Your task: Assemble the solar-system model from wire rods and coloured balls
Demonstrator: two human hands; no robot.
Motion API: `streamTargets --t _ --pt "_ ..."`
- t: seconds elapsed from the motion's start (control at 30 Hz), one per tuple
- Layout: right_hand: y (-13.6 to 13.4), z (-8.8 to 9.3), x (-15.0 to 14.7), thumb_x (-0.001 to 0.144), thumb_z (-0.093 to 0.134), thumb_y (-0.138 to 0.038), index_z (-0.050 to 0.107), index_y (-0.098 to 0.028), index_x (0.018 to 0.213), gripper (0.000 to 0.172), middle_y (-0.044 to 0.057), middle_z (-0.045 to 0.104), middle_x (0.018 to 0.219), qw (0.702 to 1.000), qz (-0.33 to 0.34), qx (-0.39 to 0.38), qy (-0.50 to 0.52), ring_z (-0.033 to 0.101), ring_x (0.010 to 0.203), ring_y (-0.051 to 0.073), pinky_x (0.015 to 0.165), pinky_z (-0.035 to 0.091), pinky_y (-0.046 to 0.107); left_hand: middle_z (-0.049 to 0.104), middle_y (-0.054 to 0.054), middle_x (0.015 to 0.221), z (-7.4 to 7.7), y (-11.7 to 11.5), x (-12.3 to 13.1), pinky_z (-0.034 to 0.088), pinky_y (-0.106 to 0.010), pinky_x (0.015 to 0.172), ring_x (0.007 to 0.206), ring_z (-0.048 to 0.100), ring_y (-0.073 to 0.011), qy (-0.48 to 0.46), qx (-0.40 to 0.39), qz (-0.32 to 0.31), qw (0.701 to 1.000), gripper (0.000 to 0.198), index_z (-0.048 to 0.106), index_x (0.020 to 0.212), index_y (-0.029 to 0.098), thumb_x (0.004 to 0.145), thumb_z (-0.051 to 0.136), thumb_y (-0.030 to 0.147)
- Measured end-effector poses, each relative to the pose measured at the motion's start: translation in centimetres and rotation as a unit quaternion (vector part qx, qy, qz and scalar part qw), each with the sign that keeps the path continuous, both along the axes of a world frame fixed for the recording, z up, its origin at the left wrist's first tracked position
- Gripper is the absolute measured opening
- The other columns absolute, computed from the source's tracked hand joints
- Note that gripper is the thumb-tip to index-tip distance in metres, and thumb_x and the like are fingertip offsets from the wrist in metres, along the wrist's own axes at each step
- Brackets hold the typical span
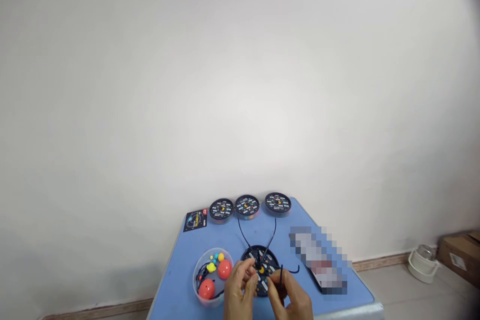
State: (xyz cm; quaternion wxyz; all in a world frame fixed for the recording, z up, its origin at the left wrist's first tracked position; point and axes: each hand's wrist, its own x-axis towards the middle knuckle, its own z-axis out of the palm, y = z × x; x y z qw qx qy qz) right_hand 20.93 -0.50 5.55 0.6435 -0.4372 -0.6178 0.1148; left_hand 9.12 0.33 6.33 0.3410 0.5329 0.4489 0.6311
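A round black base (252, 251) printed with coloured planets and labels lies near the table's front. Two thin black rods (272, 234) rise from its middle and spread apart. Over its left side is my left hand (240, 291), fingers curled and pinched; what they hold, if anything, is hidden. At the right edge of the base, my right hand (290, 299) is closed on a thin black bent rod (281, 276). Left of my hands stands a clear round tub (195, 287) holding red half-balls (224, 269), small coloured beads (221, 257) and black rods.
Along the back of the blue table (225, 234) stand three round tubs with black printed lids (278, 203). A black card (195, 220) lies at the back left. A blurred-out flat object (318, 260) lies on the right. Beyond are a cardboard box (460, 258) and a white pot (423, 263).
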Motion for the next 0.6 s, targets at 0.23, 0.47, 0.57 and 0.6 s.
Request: streamTargets --t 0.23,0.47,0.57,0.6 --pt "3.5 1.8 -0.1 0.095 0.048 -0.027 0.05 -0.023 0.073 0.022 -0.003 0.058 0.058 0.989 -0.068 0.052 -0.12 0.056 0.045 0.012 0.046 0.046 0.021 0.066 -0.006 0.088 1.8 2.6 -0.7 0.053 -0.03 0.061 0.065 0.06 -0.0171 0.063 -0.031 0.013 0.997 0.041 0.075 0.096 0.02 0.085 0.058 0.056" --pt "4.5 2.1 -0.9 0.1 0.039 -0.026 0.047 -0.025 0.069 0.031 -0.003 0.055 0.055 0.977 -0.102 0.08 -0.17 0.056 0.044 0.012 0.044 0.043 0.02 0.067 -0.006 0.087 2.3 3.7 0.1 0.054 -0.033 0.067 0.068 0.062 -0.0183 0.064 -0.067 -0.017 0.996 0.04 0.074 0.099 0.02 0.088 0.053 0.052" --pt "4.7 2.2 -0.9 0.101 0.036 -0.024 0.047 -0.025 0.069 0.034 -0.002 0.056 0.056 0.971 -0.105 0.077 -0.198 0.056 0.045 0.013 0.046 0.042 0.021 0.07 -0.007 0.095 2.2 4.1 0.0 0.054 -0.035 0.081 0.086 0.065 -0.0212 0.075 -0.07 -0.029 0.994 0.035 0.075 0.102 0.021 0.089 0.053 0.046" --pt "4.7 2.2 -1.0 0.101 0.035 -0.024 0.047 -0.024 0.068 0.035 -0.002 0.056 0.056 0.969 -0.108 0.076 -0.21 0.056 0.046 0.013 0.046 0.042 0.021 0.07 -0.007 0.097 2.1 4.3 -0.1 0.053 -0.035 0.085 0.091 0.065 -0.0216 0.076 -0.066 -0.034 0.994 0.034 0.075 0.102 0.022 0.089 0.054 0.045"
